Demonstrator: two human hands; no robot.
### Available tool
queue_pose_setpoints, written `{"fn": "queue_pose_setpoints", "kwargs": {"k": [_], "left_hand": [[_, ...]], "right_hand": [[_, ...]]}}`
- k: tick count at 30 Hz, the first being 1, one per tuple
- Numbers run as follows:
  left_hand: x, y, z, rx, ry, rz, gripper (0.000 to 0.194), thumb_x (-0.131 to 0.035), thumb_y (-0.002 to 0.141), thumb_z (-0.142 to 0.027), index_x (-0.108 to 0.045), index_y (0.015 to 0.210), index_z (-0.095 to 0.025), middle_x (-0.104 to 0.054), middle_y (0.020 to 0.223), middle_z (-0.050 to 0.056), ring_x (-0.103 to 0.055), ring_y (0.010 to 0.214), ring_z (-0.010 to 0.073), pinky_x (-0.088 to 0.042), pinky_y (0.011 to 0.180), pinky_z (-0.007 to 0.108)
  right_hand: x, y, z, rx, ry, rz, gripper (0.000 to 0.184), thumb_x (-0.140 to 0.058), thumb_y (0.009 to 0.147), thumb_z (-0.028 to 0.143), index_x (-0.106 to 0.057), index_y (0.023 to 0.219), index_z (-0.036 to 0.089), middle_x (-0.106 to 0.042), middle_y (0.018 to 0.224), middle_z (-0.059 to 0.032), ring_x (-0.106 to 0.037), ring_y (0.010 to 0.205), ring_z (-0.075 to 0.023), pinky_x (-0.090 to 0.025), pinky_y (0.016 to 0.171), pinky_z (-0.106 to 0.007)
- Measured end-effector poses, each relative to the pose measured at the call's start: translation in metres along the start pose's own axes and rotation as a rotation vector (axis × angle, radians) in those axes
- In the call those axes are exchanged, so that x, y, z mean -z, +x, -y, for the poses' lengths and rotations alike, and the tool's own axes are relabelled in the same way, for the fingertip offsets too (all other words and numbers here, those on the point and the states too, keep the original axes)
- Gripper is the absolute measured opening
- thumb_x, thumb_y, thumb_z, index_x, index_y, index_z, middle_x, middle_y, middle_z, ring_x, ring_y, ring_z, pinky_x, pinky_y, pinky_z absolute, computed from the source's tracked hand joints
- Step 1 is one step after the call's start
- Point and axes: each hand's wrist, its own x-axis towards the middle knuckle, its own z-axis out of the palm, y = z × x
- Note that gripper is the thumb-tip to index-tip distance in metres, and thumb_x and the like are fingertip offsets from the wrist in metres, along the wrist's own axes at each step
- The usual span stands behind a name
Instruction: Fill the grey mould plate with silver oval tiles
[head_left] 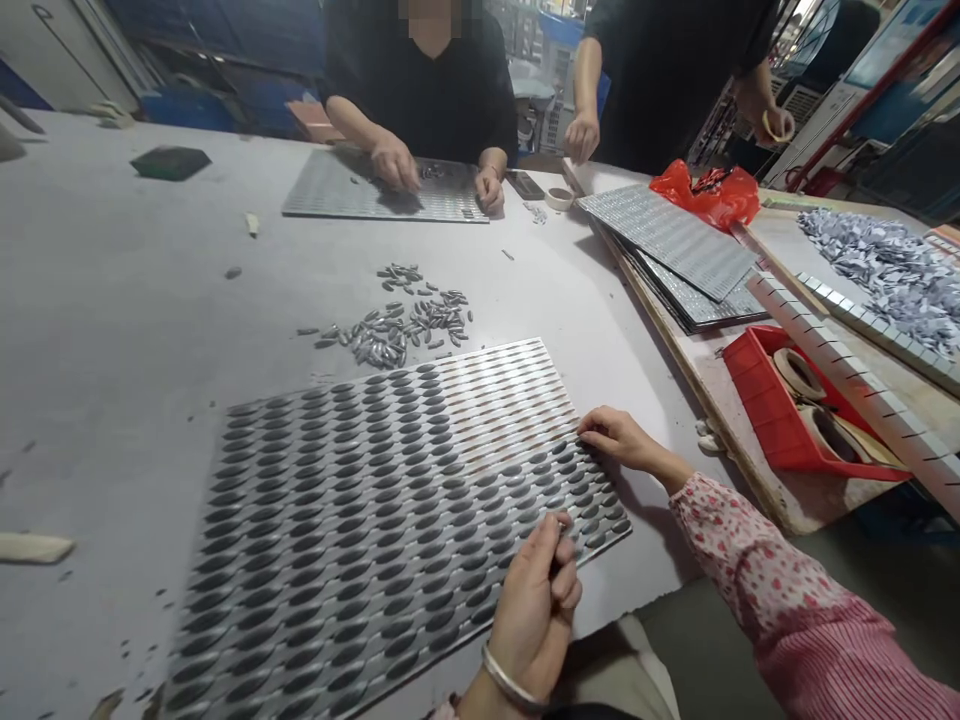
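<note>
A panel (337,520) with rows of dark oval pieces lies at a slant in front of me. Its upper right part (502,395) is bright, with pale stripes and no dark ovals. My right hand (616,437) is at the panel's right edge, thumb and fingertips pinched together at the end of a row. Over the lower right edge is my left hand (536,590), palm up and fingers curled, a bracelet on its wrist. What either hand's fingertips hold, if anything, is too small or hidden to make out. Beyond the panel lies a pile of loose oval pieces (382,335).
Across the table (150,300) a seated person (427,100) handles another panel (315,190). A second person (667,80) stands at right. Stacked panels (675,240), a red bin (772,420) with tape rolls, a red bag (709,195) and pale pieces (885,270) are rightward.
</note>
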Motion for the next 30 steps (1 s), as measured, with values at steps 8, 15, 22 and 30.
{"fn": "queue_pose_setpoints", "kwargs": {"k": [8, 15, 22, 30], "left_hand": [[-0.003, 0.001, -0.002, -0.066, -0.015, -0.05, 0.019, -0.062, 0.077, -0.009, -0.06, 0.096, -0.012, -0.061, 0.076, 0.004, -0.054, 0.057, 0.0061, -0.042, 0.048, 0.015], [-0.009, 0.003, -0.007, -0.161, -0.02, -0.116, 0.015, -0.066, 0.073, -0.009, -0.059, 0.086, -0.014, -0.064, 0.073, 0.002, -0.059, 0.058, 0.0071, -0.047, 0.049, 0.015], [-0.002, -0.006, -0.017, -0.248, -0.118, -0.073, 0.02, -0.049, 0.084, -0.007, -0.06, 0.1, -0.011, -0.067, 0.099, 0.012, -0.065, 0.09, 0.0154, -0.055, 0.076, 0.024], [0.016, -0.016, -0.023, -0.108, -0.152, -0.141, 0.016, -0.053, 0.085, -0.012, -0.059, 0.099, -0.01, -0.066, 0.082, 0.008, -0.058, 0.055, 0.005, -0.048, 0.048, 0.013]], "right_hand": [[-0.004, 0.001, 0.011, 0.073, -0.144, -0.133, 0.007, -0.058, 0.082, 0.019, -0.058, 0.075, 0.017, -0.057, 0.077, -0.0035, -0.049, 0.079, -0.0175, -0.04, 0.074, -0.032], [-0.009, -0.02, 0.07, 0.055, 0.391, 0.245, 0.024, -0.059, 0.083, 0.038, -0.06, 0.092, 0.016, -0.058, 0.079, -0.002, -0.052, 0.069, -0.0122, -0.043, 0.062, -0.024], [-0.04, 0.003, 0.072, -0.027, 0.552, 0.135, 0.024, -0.058, 0.083, 0.039, -0.059, 0.085, 0.016, -0.058, 0.073, -0.0012, -0.052, 0.064, -0.0115, -0.042, 0.057, -0.023], [-0.044, 0.058, 0.078, 0.284, -0.369, 0.146, 0.008, -0.058, 0.082, 0.015, -0.061, 0.074, 0.016, -0.059, 0.074, -0.0062, -0.05, 0.073, -0.0173, -0.038, 0.067, -0.028]]}}
